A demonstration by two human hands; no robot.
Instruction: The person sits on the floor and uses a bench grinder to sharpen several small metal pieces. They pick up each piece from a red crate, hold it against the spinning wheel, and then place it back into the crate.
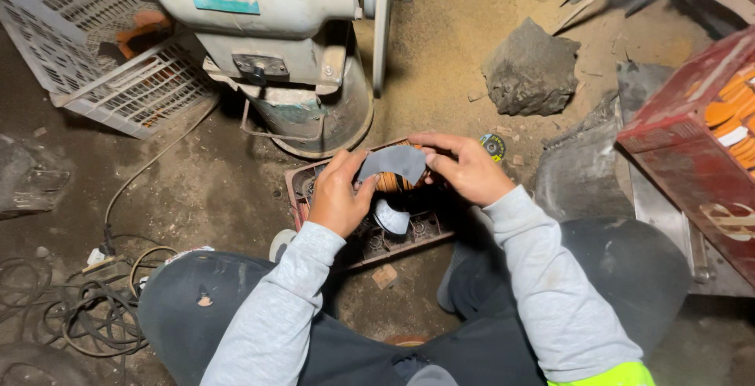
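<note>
- Your left hand (338,197) is closed on the left end of a dark grey flat piece (393,162), with the thumb on top of it
- Your right hand (464,167) grips the right end of the same piece, fingers curled over its upper edge
- The piece is held in the air between both hands, just above a low brown tray (370,240) on the dirt floor (440,56)
- An orange ribbed part (391,182) shows directly behind the piece (I cannot tell if it touches)
- A pale curved piece (391,218) lies in the tray, below your hands
- A pale green machine (275,32) stands beyond the far edge of the tray
- A white plastic crate (86,56) is at the far left, a red crate (692,150) at the right, and a grey rock (531,71) between the machine and the red crate
</note>
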